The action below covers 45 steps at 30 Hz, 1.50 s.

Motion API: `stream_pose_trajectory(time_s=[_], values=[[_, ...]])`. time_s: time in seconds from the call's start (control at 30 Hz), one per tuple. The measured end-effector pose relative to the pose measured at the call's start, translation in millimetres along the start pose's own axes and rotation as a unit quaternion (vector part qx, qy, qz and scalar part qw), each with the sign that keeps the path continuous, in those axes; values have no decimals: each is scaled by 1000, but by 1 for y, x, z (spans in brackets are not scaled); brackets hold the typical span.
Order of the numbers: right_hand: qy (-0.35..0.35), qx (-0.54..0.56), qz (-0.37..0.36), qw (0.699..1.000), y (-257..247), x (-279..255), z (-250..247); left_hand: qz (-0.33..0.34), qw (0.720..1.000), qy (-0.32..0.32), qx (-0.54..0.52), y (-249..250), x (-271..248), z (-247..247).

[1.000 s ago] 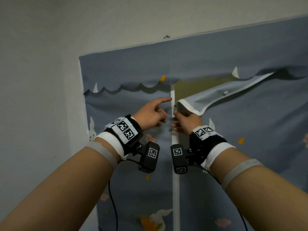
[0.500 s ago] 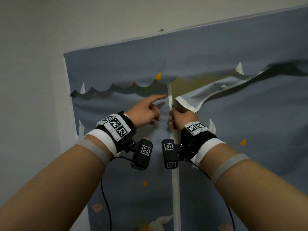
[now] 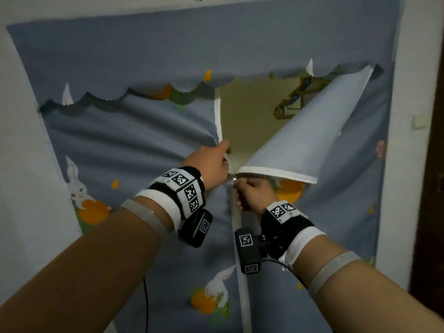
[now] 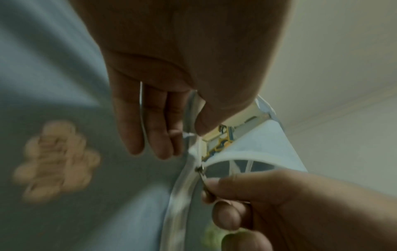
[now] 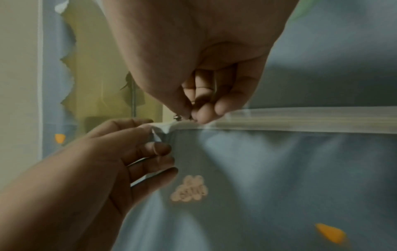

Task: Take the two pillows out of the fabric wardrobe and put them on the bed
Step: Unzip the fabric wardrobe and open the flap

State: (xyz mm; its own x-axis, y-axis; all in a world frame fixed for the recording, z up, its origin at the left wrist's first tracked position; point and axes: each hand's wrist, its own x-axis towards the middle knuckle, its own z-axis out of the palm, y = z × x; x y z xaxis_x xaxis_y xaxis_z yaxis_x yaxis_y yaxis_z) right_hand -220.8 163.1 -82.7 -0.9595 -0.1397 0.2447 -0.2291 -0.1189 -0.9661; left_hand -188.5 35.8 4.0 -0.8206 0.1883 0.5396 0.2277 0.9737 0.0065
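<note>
The fabric wardrobe (image 3: 144, 56) has a blue-grey cover printed with rabbits and carrots, and a white zip runs down its middle. My right hand (image 3: 237, 186) pinches the zip pull (image 4: 203, 178) at mid height. Above it my left hand (image 3: 224, 153) pinches the white edge of the left panel (image 3: 134, 131), thumb in front. The right flap (image 3: 307, 138) folds outward and leaves a triangular opening. Inside I see a yellowish back wall; no pillows are in view.
Yellow hangers (image 3: 295, 97) hang inside the opening at the upper right. A white wall lies to the left. To the right are a light switch (image 3: 419, 120) and a dark door frame (image 3: 430, 188).
The zip pull has come down with my right hand and the right flap has dropped open much wider. My left hand went from pointing to pinching the left panel's edge.
</note>
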Motion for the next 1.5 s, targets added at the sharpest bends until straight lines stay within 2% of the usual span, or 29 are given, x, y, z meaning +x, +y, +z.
stream_pose_trajectory(time_s=[0.13,0.2,0.3,0.4,0.53,0.6,0.7,0.8,0.87,0.93,0.97,1.03,1.1,1.17,1.33,1.5], values=[[31,9,-12,999,27,-23,3,16,1000,-9,8,-5,-27,38],[53,7,-21,998,34,-28,5,26,999,0,-31,-6,-41,56],[70,1,-6,998,48,-31,10,8,992,64,-109,-12,-58,75],[59,-14,62,996,77,-35,6,-41,978,91,-181,-26,-68,87],[-1,-23,195,981,137,-52,-14,-145,957,106,-227,-42,-83,100],[-31,-12,243,969,165,-65,-23,-123,962,70,-235,-31,-99,112],[-68,-15,288,955,200,-83,-34,-59,979,-36,-190,3,-125,143],[-98,-7,327,940,230,-98,-46,-87,974,-170,-123,33,-146,191],[-117,1,344,932,246,-109,-53,-120,956,-253,-86,42,-163,221],[-127,10,349,928,259,-116,-56,-150,942,-289,-76,45,-187,244],[-128,13,348,929,265,-121,-58,-163,941,-288,-75,45,-200,255],[-132,19,343,930,278,-127,-59,-190,947,-248,-78,44,-226,274],[-128,30,345,929,291,-131,-58,-225,952,-179,-108,41,-248,291],[-118,28,338,933,305,-134,-59,-272,945,-114,-142,38,-266,305],[-94,-27,365,926,366,-149,-61,-437,872,-29,-217,17,-311,330],[-92,-85,399,908,428,-155,-53,-484,847,66,-208,12,-341,341]])
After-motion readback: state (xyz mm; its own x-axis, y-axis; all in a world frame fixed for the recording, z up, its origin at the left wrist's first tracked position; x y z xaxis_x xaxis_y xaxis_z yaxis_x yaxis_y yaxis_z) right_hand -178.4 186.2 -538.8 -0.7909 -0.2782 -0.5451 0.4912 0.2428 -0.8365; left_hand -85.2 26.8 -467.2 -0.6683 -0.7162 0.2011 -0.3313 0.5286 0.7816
